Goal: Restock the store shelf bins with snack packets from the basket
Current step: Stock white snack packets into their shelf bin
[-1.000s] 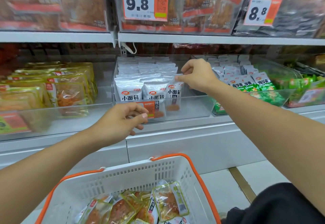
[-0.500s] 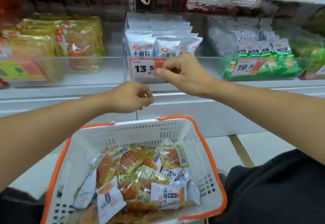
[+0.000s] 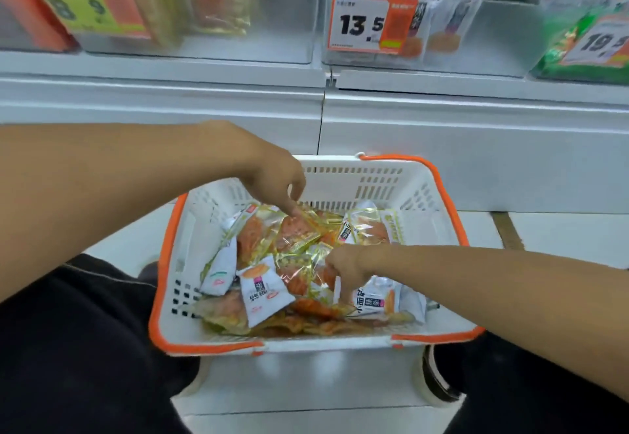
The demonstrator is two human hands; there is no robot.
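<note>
A white basket with an orange rim [image 3: 343, 170] stands on the floor between my knees, holding several snack packets. Some are clear yellow with orange snacks [image 3: 258, 236], others white [image 3: 263, 292]. My left hand [image 3: 279, 181] reaches down into the far side, fingertips on a yellow packet [image 3: 299, 226]; I cannot tell if it grips it. My right hand [image 3: 343, 268] is in the middle of the basket, its curled fingers pinching the edge of a white packet [image 3: 372, 301]. Above, a clear shelf bin [image 3: 503, 35] holds matching white packets behind a 13.5 price tag [image 3: 366, 23].
A clear bin of yellow packets [image 3: 221, 8] sits at upper left, and a bin of green packets [image 3: 575, 59] at upper right. The white shelf ledge [image 3: 459, 117] runs just beyond the basket. My black-trousered knees [image 3: 85, 348] flank the basket, with a shoe [image 3: 439, 387] at its right corner.
Both hands dropped from the shelf bin's front down into the basket. My view tilted down, so the basket now fills the middle and the upper shelves are out of sight.
</note>
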